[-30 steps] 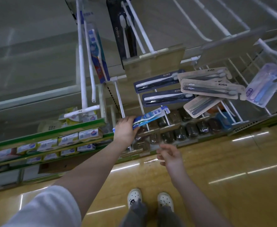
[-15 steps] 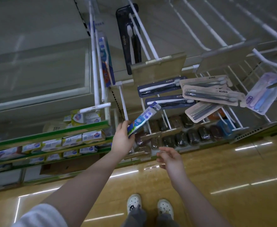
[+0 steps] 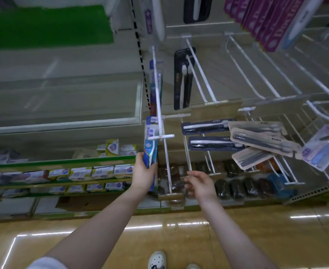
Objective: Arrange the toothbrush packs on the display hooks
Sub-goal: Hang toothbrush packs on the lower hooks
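My left hand (image 3: 143,172) grips a blue toothbrush pack (image 3: 150,147) upright, its top just beside the tip of a long white display hook (image 3: 158,105). A similar blue pack (image 3: 155,88) hangs further back on that hook. My right hand (image 3: 199,182) hovers lower right with loosely curled fingers, holding nothing. A black pack (image 3: 183,78) hangs on the neighbouring hook. Two dark navy packs (image 3: 208,126) and several beige packs (image 3: 260,138) hang to the right.
Bare white hooks (image 3: 257,74) fill the upper right, with purple packs (image 3: 260,18) above them. Green-edged shelves (image 3: 62,165) of small boxes stand at the left. Dark wrapped items (image 3: 235,187) line the bottom shelf. The glossy floor and my shoes (image 3: 156,260) are below.
My left hand has turned the blue pack from tilted to upright and brought it up to the hook's tip. The view has tilted upward. My right hand has stayed about where it was.
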The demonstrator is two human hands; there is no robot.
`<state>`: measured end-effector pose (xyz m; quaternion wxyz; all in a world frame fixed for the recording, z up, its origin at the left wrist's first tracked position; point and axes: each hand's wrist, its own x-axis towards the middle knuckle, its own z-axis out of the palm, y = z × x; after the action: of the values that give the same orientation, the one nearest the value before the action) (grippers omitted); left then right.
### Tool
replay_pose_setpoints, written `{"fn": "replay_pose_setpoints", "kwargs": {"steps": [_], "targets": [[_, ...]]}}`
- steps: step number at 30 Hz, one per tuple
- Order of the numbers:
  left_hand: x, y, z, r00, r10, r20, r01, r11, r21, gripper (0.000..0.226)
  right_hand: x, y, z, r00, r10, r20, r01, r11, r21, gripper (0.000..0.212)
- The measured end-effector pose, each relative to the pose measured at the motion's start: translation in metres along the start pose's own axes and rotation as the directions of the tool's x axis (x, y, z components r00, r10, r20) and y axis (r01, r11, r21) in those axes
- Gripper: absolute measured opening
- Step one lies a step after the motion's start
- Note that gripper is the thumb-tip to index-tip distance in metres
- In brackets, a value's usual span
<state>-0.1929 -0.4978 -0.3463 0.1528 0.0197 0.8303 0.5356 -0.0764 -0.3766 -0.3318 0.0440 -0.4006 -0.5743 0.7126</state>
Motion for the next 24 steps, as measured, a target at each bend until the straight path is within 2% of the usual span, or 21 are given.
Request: {"fn": "replay_pose_setpoints", "kwargs": {"steps": [17, 24], "targets": [[0.011, 0.058, -0.011, 0.988, 0.152, -0.031, -0.155, 0.975, -0.16, 0.032, 0.003, -0.048, 0.019, 0.99, -0.124, 0.065, 0.128, 0.99, -0.056, 0.014], [0.007, 0.062, -0.004, 0.983, 0.185, -0.012, -0.185, 0.972, -0.144, 0.038, 0.001, -0.052, 0.016, 0.988, -0.133, 0.072, 0.139, 0.987, -0.076, 0.016]]}}
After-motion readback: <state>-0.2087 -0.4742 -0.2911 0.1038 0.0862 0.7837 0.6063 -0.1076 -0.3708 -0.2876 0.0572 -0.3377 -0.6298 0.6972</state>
